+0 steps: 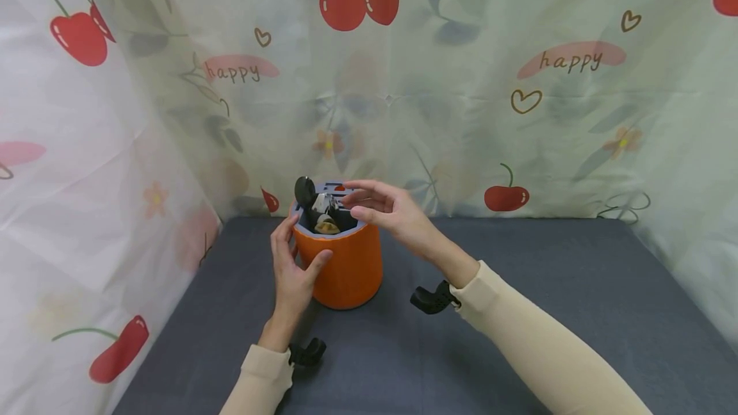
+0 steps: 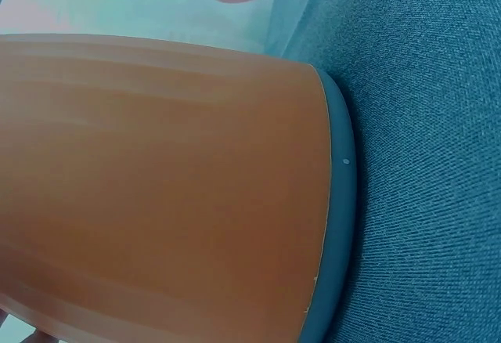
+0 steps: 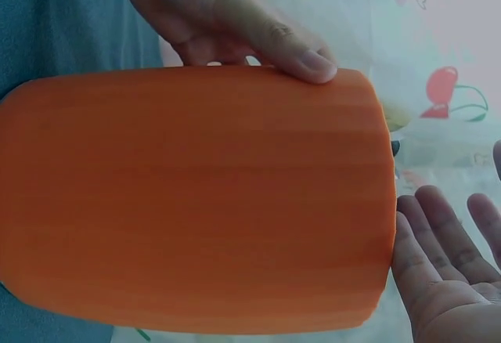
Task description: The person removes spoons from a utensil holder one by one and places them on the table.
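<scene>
An orange round utensil holder [image 1: 348,274] with a greyish-lilac rim stands upright on the dark cloth. My left hand [image 1: 293,280] grips its left side near the top, thumb on the front and fingers behind. Over the right part of the rim hovers my right hand [image 1: 398,213], fingers extended and apart, holding nothing that I can see. Inside the holder are a black round-ended utensil [image 1: 304,192], a shiny metal piece [image 1: 325,203] and a tan, wood-like end [image 1: 327,227]; their lower parts are hidden. The orange wall [image 2: 156,186] fills most of the left wrist view.
Dark grey-blue cloth [image 1: 519,287] covers the table. A cherry-printed curtain [image 1: 392,95] rises along the back and both sides, close behind the holder. Black wrist mounts [image 1: 431,298] project from beside the sleeves.
</scene>
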Demonstrator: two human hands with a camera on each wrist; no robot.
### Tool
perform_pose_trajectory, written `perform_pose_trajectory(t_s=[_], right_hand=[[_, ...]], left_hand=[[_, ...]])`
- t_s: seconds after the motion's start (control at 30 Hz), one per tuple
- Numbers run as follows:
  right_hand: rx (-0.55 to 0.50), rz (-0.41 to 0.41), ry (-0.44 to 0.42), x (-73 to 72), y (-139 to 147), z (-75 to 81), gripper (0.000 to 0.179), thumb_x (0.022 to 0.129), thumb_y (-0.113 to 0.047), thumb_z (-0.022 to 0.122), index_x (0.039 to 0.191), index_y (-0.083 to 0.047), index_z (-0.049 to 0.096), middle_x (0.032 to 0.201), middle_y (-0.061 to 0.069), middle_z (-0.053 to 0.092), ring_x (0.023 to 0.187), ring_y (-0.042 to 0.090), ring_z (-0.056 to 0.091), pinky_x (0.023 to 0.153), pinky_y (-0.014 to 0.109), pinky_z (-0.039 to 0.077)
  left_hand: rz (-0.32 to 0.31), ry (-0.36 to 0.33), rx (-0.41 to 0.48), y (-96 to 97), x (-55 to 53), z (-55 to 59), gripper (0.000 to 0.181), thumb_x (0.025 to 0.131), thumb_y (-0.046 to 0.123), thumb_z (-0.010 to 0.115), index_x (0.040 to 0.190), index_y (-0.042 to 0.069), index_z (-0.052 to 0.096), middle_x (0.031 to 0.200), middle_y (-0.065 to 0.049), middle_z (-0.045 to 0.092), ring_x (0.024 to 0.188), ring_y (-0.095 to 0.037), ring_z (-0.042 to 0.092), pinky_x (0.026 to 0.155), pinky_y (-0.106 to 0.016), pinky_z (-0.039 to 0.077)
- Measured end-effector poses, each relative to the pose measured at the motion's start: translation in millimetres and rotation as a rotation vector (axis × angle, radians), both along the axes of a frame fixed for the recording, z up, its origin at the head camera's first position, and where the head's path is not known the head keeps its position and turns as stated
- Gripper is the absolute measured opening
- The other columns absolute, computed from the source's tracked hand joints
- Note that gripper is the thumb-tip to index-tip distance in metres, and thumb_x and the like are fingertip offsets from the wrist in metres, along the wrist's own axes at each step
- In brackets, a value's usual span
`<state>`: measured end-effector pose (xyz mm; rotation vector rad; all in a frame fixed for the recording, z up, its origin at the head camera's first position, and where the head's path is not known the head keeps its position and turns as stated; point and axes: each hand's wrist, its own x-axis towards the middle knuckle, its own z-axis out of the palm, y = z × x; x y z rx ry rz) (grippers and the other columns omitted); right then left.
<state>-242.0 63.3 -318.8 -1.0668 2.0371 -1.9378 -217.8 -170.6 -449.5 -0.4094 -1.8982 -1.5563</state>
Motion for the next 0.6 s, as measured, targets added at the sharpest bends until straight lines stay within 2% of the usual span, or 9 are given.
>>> perform_pose_trajectory(t_s=[0.17, 0.3, 0.43, 0.6], right_hand=[[0.001, 0.020, -0.006, -0.4, -6, 0.5, 0.046, 0.105, -0.015, 0.064, 0.150, -0.008, 0.055, 0.133, 0.016, 0.067, 0.126, 0.031, 0.063, 0.108, 0.043, 0.049], [0.006, 0.041, -0.024, 0.2, -12, 2.1, 0.045, 0.106, -0.012, 0.061, 0.150, -0.007, 0.053, 0.130, 0.017, 0.067, 0.122, 0.026, 0.066, 0.107, 0.043, 0.050], [0.033, 0.060, -0.013, 0.3, -18, 3.2, 0.047, 0.106, -0.011, 0.061, 0.152, -0.006, 0.051, 0.129, 0.020, 0.066, 0.118, 0.027, 0.068, 0.104, 0.043, 0.053], [0.080, 0.044, 0.011, 1.4, -22, 4.9, 0.047, 0.106, -0.013, 0.062, 0.151, -0.006, 0.051, 0.128, 0.018, 0.065, 0.116, 0.027, 0.068, 0.101, 0.042, 0.054]], left_hand=[[-0.005, 0.006, 0.001, 0.2, 1.2, 0.8, 0.089, 0.089, 0.048, 0.082, 0.158, 0.016, 0.037, 0.159, -0.009, 0.031, 0.146, -0.029, 0.034, 0.117, -0.068, 0.028], [-0.005, 0.013, -0.010, 0.8, 2.3, 1.2, 0.083, 0.091, 0.048, 0.080, 0.158, 0.021, 0.038, 0.159, -0.005, 0.032, 0.145, -0.026, 0.035, 0.116, -0.069, 0.029], [0.000, 0.017, -0.018, 0.3, 1.8, 0.2, 0.081, 0.092, 0.047, 0.079, 0.158, 0.022, 0.039, 0.159, -0.005, 0.032, 0.146, -0.027, 0.035, 0.115, -0.069, 0.030], [-0.003, 0.025, -0.018, 0.4, 1.7, 1.6, 0.082, 0.092, 0.048, 0.078, 0.158, 0.022, 0.038, 0.158, -0.006, 0.032, 0.145, -0.026, 0.035, 0.115, -0.069, 0.030]])
